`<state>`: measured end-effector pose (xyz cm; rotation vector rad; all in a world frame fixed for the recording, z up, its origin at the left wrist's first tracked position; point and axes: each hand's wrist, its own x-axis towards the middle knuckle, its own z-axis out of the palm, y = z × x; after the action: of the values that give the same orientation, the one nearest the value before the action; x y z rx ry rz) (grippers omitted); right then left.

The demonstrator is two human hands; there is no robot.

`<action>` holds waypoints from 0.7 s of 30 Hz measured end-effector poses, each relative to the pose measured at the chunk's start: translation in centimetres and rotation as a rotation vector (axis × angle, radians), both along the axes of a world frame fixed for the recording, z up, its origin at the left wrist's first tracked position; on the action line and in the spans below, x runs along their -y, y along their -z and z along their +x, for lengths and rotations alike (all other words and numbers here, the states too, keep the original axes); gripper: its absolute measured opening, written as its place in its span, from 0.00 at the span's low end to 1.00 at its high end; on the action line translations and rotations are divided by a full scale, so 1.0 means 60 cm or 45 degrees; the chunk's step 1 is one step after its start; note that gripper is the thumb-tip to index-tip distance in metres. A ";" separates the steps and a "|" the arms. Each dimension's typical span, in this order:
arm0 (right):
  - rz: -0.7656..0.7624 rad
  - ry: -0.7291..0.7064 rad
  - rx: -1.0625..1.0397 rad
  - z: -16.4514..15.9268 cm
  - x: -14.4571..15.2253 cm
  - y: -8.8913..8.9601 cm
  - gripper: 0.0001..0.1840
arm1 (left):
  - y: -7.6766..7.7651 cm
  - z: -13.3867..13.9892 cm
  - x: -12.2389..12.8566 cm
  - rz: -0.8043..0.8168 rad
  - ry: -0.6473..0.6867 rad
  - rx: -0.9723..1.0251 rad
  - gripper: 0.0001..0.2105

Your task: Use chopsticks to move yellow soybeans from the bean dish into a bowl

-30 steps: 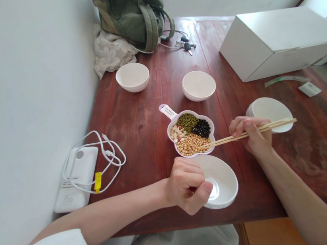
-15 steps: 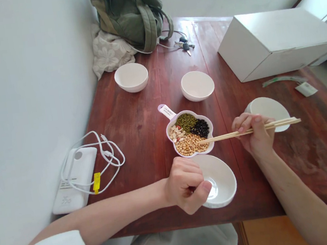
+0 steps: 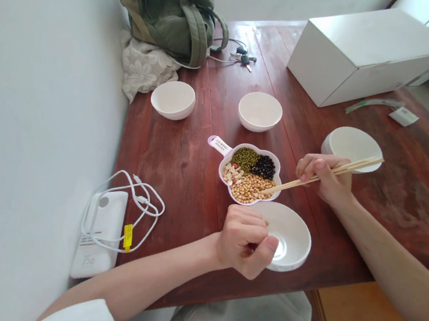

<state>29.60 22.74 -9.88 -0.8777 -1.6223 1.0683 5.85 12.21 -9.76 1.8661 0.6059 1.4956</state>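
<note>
The flower dish [image 3: 225, 149] sits on the red-brown table [image 3: 186, 185]. In it are green beans [image 3: 245, 159], black beans [image 3: 263, 167], pale nut bits [image 3: 234, 174] and yellow beans [image 3: 249, 189]. To the right of the dish, the right hand [image 3: 327, 177] holds two chopsticks [image 3: 292, 184]. Their tips are at the yellow beans; I cannot tell if they pinch one. On the near side of the dish is a white bowl [image 3: 293, 234] with a small tan bit [image 3: 266, 223] in it. The left hand [image 3: 249, 243] is curled in a loose fist over this bowl's left side. I cannot tell if they touch. Past the dish stands another bowl [image 3: 260, 111].
</note>
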 end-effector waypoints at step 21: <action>0.000 0.093 -0.184 -0.013 0.004 -0.018 0.26 | -0.001 -0.001 -0.001 0.015 0.005 -0.053 0.22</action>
<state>28.83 22.48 -8.80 -0.8343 -1.4597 1.0562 5.80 12.26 -9.71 1.9107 0.6132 1.4639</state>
